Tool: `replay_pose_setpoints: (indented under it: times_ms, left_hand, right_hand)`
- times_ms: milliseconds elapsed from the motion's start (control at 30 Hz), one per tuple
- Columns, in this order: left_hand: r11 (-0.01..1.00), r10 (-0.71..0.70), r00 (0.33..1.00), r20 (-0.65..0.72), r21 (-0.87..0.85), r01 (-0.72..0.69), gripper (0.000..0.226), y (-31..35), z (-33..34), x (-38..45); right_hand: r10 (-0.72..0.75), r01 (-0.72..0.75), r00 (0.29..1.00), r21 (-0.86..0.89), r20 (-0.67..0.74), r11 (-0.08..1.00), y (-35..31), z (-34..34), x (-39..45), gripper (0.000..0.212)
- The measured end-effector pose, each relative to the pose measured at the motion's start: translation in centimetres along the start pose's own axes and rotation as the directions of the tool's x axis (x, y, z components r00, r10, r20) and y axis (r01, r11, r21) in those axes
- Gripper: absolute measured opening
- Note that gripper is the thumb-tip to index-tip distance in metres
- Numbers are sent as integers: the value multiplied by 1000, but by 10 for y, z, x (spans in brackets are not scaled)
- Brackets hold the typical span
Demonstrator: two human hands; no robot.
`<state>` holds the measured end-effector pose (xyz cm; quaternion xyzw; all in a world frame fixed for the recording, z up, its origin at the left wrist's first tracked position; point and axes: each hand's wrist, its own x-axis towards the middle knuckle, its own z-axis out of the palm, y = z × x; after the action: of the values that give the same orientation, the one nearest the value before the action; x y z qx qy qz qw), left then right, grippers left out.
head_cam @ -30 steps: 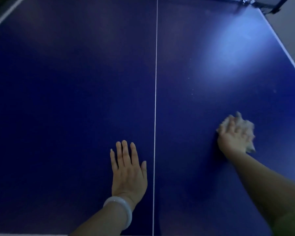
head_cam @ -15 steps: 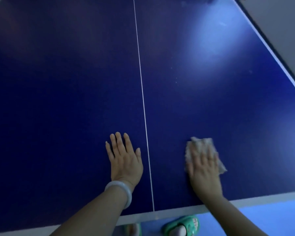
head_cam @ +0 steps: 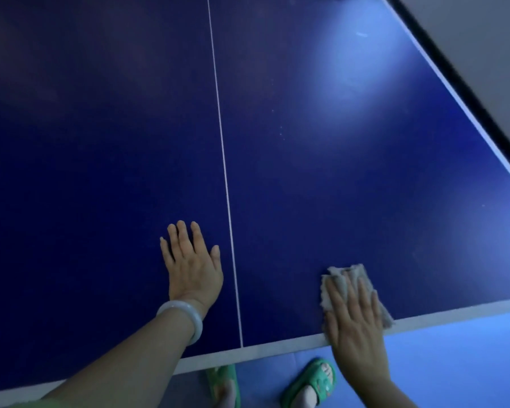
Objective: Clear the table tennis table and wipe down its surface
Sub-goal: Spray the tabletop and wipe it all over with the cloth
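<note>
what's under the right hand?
A grey cloth, pressed flat on the table by the right hand at the near edge. The cloth's middle is covered.

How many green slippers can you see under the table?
2. One green slipper pokes out below the table's near edge, partly cut off; the other slipper sits to its right, beside the right hand.

My right hand now presses the crumpled grey cloth at the dark blue table's near white edge, pulled back from farther out.
</note>
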<state>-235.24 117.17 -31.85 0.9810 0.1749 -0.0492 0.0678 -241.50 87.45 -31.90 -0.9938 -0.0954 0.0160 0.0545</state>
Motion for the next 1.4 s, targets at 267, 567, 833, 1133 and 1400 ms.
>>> replay_pose_setpoints:
  times_ms: [267,567,833,1133,1400]
  left_hand:
    - [978,177,981,-85,-92,-185,58,58,-13,-12]
    - [992,102,994,35,-75,-99,74,200,19,-51]
    - [997,73,997,-2,36,-73,78,207,29,-53]
    - [997,67,998,-20,35,-66,76,210,28,-53]
    - [997,41,999,-15,63,-40,75,209,27,-52]
  right_hand:
    - [66,-65,996,-5,61,998,16,-4,0,56]
    - [-213,215,975,39,-54,976,97,-5,-4,61]
    - [598,-587,795,114,-104,801,210,-34,29,64]
    - [-428,428,904,-59,3,902,215,-14,47,61]
    - [346,-348,934,3,-92,938,211,-30,81,63]
